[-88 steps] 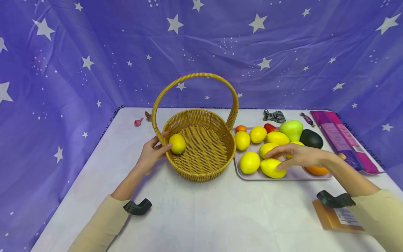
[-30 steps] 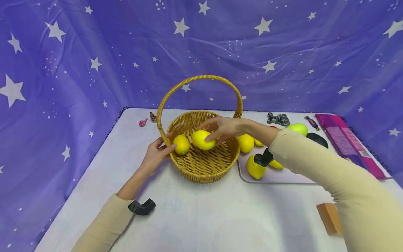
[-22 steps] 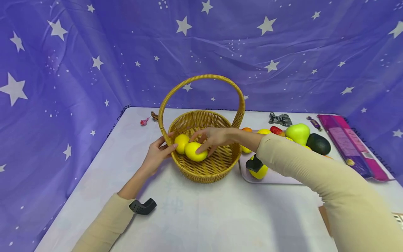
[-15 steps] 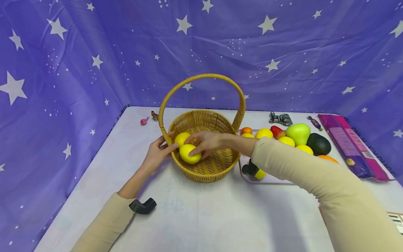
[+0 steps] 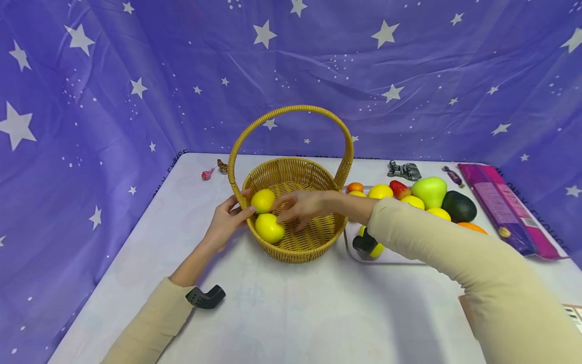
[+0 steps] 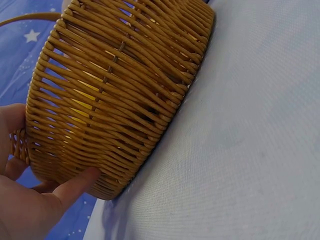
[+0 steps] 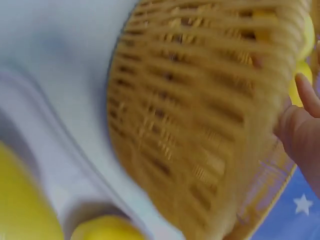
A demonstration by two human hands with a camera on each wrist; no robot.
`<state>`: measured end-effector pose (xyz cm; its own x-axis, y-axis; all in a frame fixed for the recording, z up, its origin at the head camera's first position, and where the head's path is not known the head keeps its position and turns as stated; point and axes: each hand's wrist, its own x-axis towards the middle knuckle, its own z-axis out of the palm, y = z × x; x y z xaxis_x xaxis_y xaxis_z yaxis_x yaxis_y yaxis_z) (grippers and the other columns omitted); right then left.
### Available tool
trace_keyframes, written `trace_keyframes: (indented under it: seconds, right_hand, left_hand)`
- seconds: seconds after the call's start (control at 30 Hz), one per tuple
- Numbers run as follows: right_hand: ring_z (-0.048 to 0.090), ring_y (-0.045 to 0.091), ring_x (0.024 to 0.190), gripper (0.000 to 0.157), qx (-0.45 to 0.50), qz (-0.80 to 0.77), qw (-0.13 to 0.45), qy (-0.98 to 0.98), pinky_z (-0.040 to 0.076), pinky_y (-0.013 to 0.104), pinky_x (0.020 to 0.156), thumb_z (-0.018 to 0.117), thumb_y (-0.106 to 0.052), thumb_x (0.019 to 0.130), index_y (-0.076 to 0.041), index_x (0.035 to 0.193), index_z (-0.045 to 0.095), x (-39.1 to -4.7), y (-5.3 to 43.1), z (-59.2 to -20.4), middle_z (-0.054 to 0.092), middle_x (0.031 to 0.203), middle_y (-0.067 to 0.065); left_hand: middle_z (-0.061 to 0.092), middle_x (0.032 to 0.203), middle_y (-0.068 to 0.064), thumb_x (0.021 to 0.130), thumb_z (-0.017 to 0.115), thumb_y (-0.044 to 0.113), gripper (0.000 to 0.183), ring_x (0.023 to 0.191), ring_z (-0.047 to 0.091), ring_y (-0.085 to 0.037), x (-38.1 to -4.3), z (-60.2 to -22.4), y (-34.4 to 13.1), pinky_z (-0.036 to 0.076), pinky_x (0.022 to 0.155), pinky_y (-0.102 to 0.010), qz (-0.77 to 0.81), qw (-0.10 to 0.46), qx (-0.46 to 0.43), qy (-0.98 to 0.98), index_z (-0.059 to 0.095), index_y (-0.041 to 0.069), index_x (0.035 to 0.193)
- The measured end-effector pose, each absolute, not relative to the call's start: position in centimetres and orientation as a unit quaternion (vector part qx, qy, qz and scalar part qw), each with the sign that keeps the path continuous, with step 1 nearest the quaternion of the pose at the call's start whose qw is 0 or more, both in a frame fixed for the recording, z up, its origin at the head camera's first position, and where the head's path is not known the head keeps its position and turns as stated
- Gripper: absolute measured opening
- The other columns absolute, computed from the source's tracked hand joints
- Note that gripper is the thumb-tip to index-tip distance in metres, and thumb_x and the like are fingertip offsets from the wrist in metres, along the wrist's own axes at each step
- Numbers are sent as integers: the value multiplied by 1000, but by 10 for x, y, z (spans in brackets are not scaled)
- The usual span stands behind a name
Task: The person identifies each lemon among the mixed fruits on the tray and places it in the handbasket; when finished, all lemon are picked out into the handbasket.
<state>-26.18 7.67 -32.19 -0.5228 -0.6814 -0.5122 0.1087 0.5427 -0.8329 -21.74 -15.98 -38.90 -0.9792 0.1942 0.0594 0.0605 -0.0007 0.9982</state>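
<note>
In the head view a round wicker basket (image 5: pixel 295 257) with a tall arched handle stands mid-table. My left hand (image 5: pixel 224 225) grips its left rim at the handle's foot, thumb over the edge. The left wrist view shows that hand's fingers (image 6: pixel 80 185) against the outside weave. Two yellow lemons lie along the basket's left inside wall, a rear lemon (image 5: pixel 262 201) and a front lemon (image 5: pixel 270 228). My right hand (image 5: pixel 305 206) is inside the basket just right of them, fingers loosely bent around nothing. Its thumb tip is close beside the front lemon.
Right of the basket, a pale tray (image 5: pixel 395 257) holds several lemons, a strawberry (image 5: pixel 400 189), a green pear (image 5: pixel 429 192) and a dark avocado (image 5: pixel 459 207), partly behind my right sleeve. Beyond lie a pink-purple packet (image 5: pixel 509 212) and a hair clip (image 5: pixel 403 171). A lollipop (image 5: pixel 207 174) lies back left.
My right hand has carried a lemon from the tray into the basket, set it in front of the other lemon and let it go. The left hand has kept its grip on the rim.
</note>
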Motion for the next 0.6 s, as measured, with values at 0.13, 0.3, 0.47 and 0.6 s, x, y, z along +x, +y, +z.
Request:
trace_keyframes:
  seconds: [0.13,0.3,0.47,0.6]
  right_hand:
    - [42,34,130,52,-212,-415,450,762,49,46,97,58,-16,98,-9,147,39,-266,96,-309,47,136,16]
    - [45,33,125,48,-279,-376,422,776,44,47,102,62,-17,96,-11,142,46,-267,127,-292,49,133,13]
    - [46,30,125,48,-335,-378,383,773,43,38,104,66,-14,93,-6,137,50,-267,165,-281,53,132,9]
    - [45,36,126,46,-322,-419,392,753,45,39,102,66,-9,92,1,134,50,-267,198,-281,50,135,16]
  left_hand:
    - [39,144,-23,97,57,3,54,118,54,-31,-217,-388,-159,56,85,-35,702,47,90,705,36,-3,146]
    - [40,143,-23,97,57,3,54,114,57,-27,-218,-389,-159,56,85,-35,704,50,90,703,36,-3,146]
    - [40,143,-23,97,58,4,54,114,56,-26,-218,-389,-159,56,85,-34,702,50,89,705,36,-3,146]
    - [40,142,-23,97,58,4,54,114,57,-25,-218,-389,-160,56,83,-30,703,50,86,704,37,-3,146]
